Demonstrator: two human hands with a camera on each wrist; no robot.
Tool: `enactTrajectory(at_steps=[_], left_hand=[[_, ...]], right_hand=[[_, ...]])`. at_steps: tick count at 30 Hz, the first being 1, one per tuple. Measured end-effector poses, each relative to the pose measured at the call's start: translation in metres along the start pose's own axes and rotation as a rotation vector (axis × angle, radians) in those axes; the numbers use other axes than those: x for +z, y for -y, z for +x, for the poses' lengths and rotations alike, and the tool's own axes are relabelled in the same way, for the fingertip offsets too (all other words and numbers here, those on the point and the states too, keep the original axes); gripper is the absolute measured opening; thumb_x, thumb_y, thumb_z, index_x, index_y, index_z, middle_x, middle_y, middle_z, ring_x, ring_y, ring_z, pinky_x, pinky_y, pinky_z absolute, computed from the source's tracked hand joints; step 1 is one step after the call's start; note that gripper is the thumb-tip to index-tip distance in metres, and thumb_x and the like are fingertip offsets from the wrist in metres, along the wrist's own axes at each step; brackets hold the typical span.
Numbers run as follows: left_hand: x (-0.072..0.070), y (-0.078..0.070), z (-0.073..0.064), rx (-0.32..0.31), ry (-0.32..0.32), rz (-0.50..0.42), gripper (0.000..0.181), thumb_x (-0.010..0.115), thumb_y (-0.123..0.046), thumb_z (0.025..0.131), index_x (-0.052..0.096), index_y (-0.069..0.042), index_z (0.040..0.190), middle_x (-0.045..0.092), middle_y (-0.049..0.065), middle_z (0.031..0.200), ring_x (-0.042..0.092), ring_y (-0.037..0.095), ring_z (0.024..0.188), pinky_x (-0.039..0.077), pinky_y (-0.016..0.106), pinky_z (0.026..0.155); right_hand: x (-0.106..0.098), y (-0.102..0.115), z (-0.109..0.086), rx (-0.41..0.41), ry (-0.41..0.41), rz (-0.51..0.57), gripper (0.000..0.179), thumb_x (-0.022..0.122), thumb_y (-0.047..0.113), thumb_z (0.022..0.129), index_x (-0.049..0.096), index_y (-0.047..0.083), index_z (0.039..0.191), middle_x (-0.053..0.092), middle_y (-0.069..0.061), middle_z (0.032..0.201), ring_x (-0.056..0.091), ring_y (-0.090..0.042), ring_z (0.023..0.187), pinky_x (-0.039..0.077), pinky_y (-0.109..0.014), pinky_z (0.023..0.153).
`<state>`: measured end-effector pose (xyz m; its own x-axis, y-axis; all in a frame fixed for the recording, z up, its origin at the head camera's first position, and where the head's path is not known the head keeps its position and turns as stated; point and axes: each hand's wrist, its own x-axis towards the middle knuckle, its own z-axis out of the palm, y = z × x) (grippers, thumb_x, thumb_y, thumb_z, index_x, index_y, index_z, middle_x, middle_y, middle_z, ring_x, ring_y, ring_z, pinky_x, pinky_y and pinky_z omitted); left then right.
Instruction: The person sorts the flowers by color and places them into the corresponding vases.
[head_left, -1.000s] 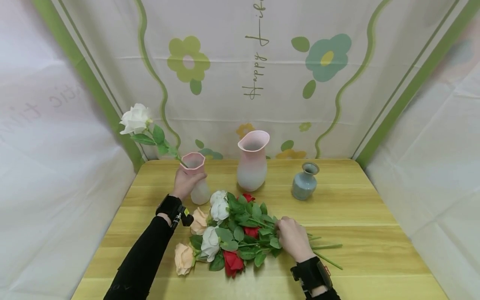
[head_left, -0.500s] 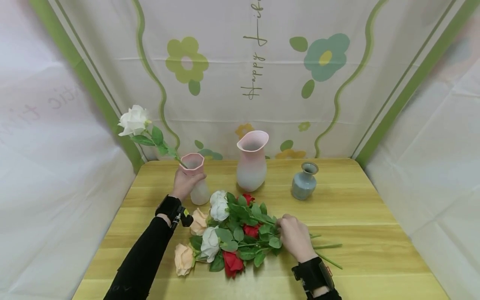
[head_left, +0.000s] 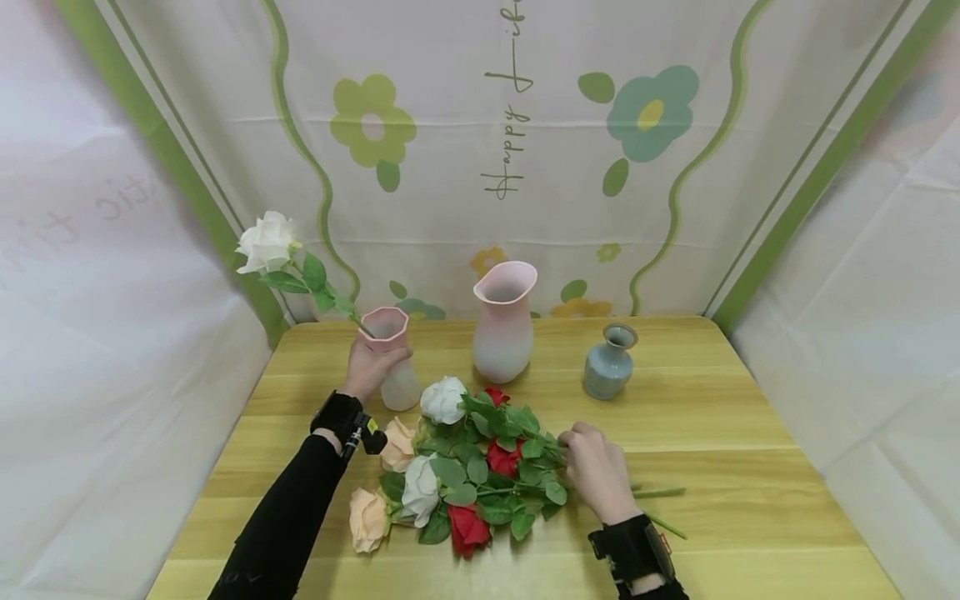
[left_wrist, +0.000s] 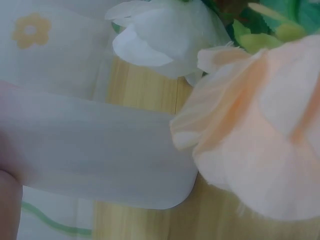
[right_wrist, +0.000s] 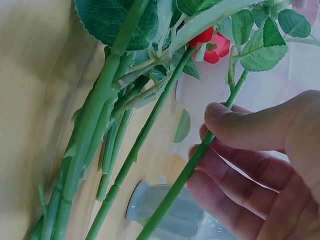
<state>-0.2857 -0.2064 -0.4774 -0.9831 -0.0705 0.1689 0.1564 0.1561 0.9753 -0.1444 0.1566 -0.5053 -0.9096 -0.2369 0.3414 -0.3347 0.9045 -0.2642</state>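
My left hand (head_left: 370,367) grips the small pink-and-white vase (head_left: 402,388) just below its faceted rim. One white rose (head_left: 267,242) leans out of that vase to the left. In the left wrist view the vase's pale lower body (left_wrist: 100,150) lies beside a peach rose (left_wrist: 260,130). My right hand (head_left: 597,473) is at the stem end of a pile of roses on the table. Between thumb and fingers it pinches a green stem (right_wrist: 172,192), seen in the right wrist view. The white rose (head_left: 443,400) at the pile's back edge shifts with this hand.
The pile also holds another white rose (head_left: 420,490), peach roses (head_left: 369,520) and red roses (head_left: 468,531). Behind it stands a taller pink-and-white vase (head_left: 504,342), with a small blue-grey vase (head_left: 608,369) to its right. A printed curtain (head_left: 450,192) hangs beyond the wooden table.
The right hand has moved slightly right and toward the person. The white rose at the pile's back edge has turned and shifted a little up and right. The left hand keeps still.
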Motion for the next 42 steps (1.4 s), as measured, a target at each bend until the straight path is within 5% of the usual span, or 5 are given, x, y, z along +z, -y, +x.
enactTrajectory(at_steps=[21, 42], left_hand=[[0.0, -0.001, -0.003, -0.023, -0.003, -0.008, 0.071, 0.076, -0.002, 0.081, 0.04, -0.003, 0.142, 0.048, 0.017, 0.133, 0.049, 0.031, 0.116, 0.044, 0.045, 0.095], [0.0, 0.001, -0.001, 0.006, 0.002, -0.001, 0.071, 0.077, -0.003, 0.08, 0.041, -0.003, 0.142, 0.049, 0.017, 0.132, 0.049, 0.031, 0.116, 0.043, 0.045, 0.097]], right_hand=[[-0.007, 0.0, -0.001, -0.039, -0.163, 0.047, 0.017, 0.08, -0.006, 0.076, 0.075, 0.004, 0.089, 0.062, -0.003, 0.08, 0.062, -0.016, 0.063, 0.048, -0.025, 0.047], [-0.031, 0.017, 0.007, -0.116, -0.387, 0.233, 0.024, 0.073, -0.015, 0.078, 0.069, -0.003, 0.098, 0.066, -0.011, 0.09, 0.065, -0.019, 0.073, 0.056, -0.03, 0.058]])
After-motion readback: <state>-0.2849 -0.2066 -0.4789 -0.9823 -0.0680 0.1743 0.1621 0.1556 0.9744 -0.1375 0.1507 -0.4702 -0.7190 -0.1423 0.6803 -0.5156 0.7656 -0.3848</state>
